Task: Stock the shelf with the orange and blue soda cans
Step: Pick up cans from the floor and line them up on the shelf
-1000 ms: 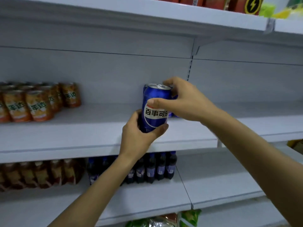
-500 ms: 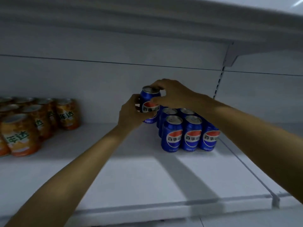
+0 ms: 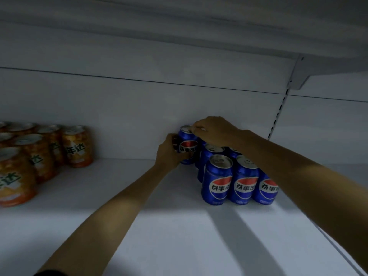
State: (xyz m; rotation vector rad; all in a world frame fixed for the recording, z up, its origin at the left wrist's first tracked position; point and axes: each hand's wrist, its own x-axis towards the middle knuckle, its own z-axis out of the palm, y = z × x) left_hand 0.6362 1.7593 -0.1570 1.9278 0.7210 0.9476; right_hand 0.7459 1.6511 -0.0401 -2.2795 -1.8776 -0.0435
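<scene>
A blue soda can (image 3: pixel 187 145) stands upright at the back of the white shelf (image 3: pixel 159 226), against the rear wall. My left hand (image 3: pixel 168 155) grips its left side. My right hand (image 3: pixel 214 131) holds its top rim from above with curled fingers. To its right stands a block of several more blue cans (image 3: pixel 238 179), the front row facing me. Several orange soda cans (image 3: pixel 39 154) are grouped at the shelf's left end.
The shelf above (image 3: pixel 199 32) hangs low over the cans. A slotted upright (image 3: pixel 277 118) and bracket (image 3: pixel 300 76) mark the bay's right side. A bare stretch of shelf lies between the orange and blue groups and in front.
The can has moved from in front of the shelf to the back, beside the other blue cans. Both hands went with it, and the view moved closer in under the upper shelf.
</scene>
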